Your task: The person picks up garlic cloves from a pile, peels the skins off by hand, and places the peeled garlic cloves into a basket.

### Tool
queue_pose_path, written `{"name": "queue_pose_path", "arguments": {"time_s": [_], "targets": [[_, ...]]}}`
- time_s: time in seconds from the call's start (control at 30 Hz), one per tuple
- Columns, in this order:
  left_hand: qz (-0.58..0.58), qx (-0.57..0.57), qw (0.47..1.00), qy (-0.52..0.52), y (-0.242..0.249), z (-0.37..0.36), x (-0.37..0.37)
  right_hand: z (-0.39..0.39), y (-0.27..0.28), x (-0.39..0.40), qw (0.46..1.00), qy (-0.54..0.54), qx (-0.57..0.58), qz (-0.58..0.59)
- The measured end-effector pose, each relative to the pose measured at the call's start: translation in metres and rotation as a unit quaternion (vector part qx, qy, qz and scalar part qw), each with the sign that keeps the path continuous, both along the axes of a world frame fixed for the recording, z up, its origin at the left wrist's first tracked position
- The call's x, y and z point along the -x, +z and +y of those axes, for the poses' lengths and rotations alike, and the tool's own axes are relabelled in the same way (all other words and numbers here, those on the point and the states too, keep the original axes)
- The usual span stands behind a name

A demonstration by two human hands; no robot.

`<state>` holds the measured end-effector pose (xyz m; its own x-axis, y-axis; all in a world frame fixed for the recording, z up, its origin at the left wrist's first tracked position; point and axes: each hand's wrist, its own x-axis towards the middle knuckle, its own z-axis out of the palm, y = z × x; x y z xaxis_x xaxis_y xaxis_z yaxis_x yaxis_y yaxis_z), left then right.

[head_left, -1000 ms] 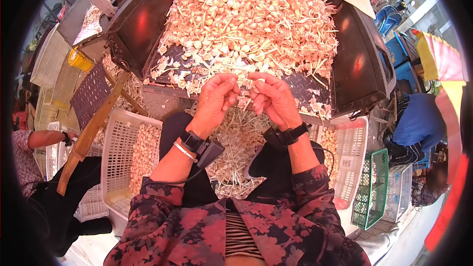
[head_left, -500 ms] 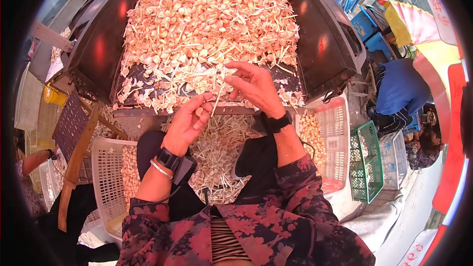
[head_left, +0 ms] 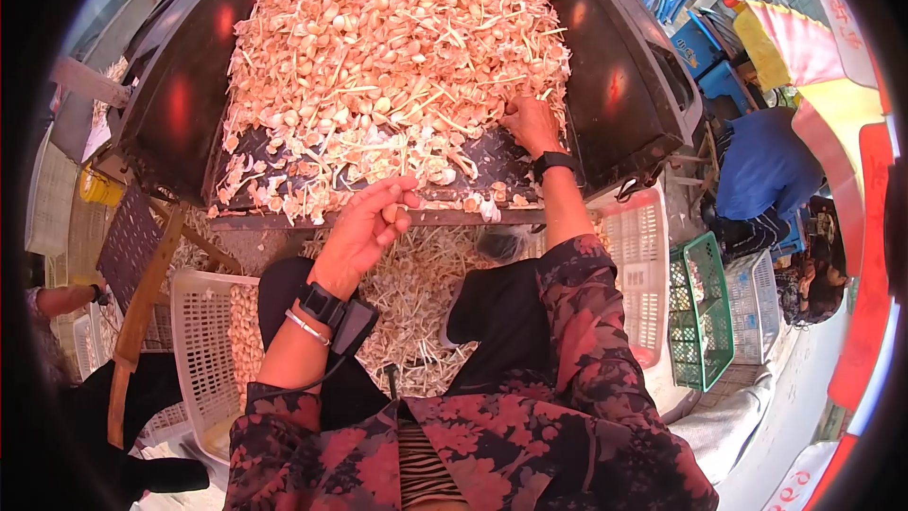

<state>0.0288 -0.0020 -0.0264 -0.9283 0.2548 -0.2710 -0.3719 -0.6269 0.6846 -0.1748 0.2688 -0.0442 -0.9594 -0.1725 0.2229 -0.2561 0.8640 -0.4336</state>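
Your right hand [head_left: 532, 123] rests at the right flank of a garlic heap [head_left: 378, 47] piled on a dark bed [head_left: 501, 156], its fingers bent in among the loose pieces; whether they grip one cannot be told from this angle. Your left hand [head_left: 364, 227] hangs at the bed's near edge, fingers curled toward the thumb, and whether a small piece sits between the fingertips is equally unclear.

The heap stands high beyond your right fingers, so a hard tug low on that flank could bring loose pieces sliding down over your knuckles. A pale scrap [head_left: 489, 209] lies right at the front edge, near your right forearm; a careless sweep could send it over, into the dry stalks [head_left: 416, 293] littering the ground between your legs, where it would be hard to spot. If your left fingers do hold something, a loosened pinch there could drop it the same way.

At your left wrist, a black block [head_left: 353, 328] trails a cable [head_left: 320, 378], which could snag on the pale crate [head_left: 201, 341] of cloves [head_left: 243, 326] beside your left leg if that arm swings wide.
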Motion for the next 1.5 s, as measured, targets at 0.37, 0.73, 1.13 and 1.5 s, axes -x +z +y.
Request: {"name": "queue_pose_path", "arguments": {"time_s": [0.37,0.73,1.13,1.5], "targets": [[0.042,0.063,0.996,0.044,-0.003,0.018,0.008,-0.035,0.067,-0.068,0.951,0.123,0.264,-0.105],[0.115,-0.050,0.988,0.093,-0.002,0.012,0.004,-0.107,0.086,-0.156,0.885,0.256,0.319,-0.223],[0.124,0.069,0.983,0.115,0.023,0.005,-0.004,-0.110,0.088,-0.162,0.845,0.253,0.403,-0.245],[0.136,0.068,0.986,0.072,0.022,0.002,-0.003,-0.097,0.076,-0.151,0.887,0.288,0.314,-0.176]]}}
